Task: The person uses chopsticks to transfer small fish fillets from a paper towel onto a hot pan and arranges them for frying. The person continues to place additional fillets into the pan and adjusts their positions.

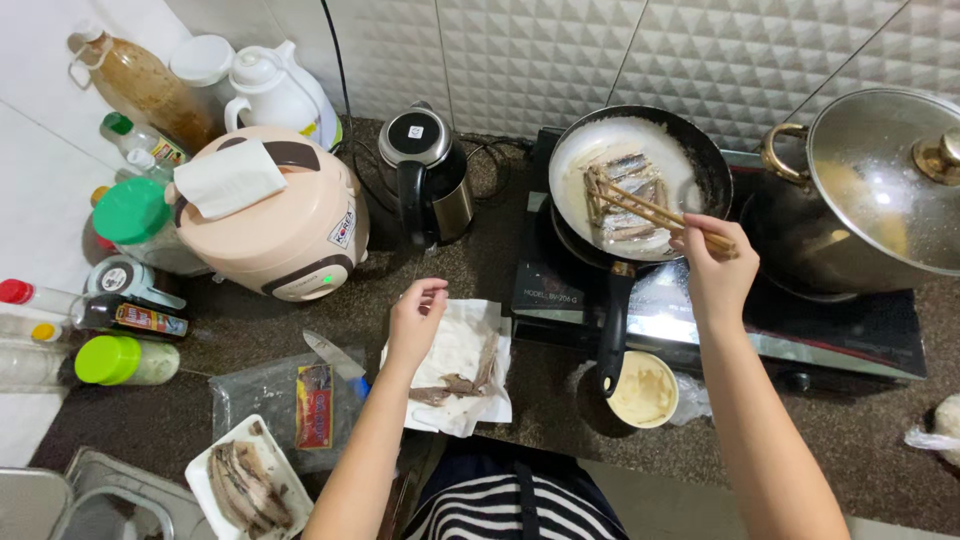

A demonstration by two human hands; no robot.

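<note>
Fingers of right hand (718, 268): closed around chopsticks (655, 212) reaching fish strips (622, 195) in frying pan (700, 150). Left hand (417, 318): loosely curled, empty, over paper towel (455, 350).

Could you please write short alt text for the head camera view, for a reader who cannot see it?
Seen from above, a person's right hand holds wooden chopsticks over fish strips in a black frying pan on a cooktop. The left hand hovers over a paper towel holding fish scraps, beside a rice cooker and kettle.
</note>
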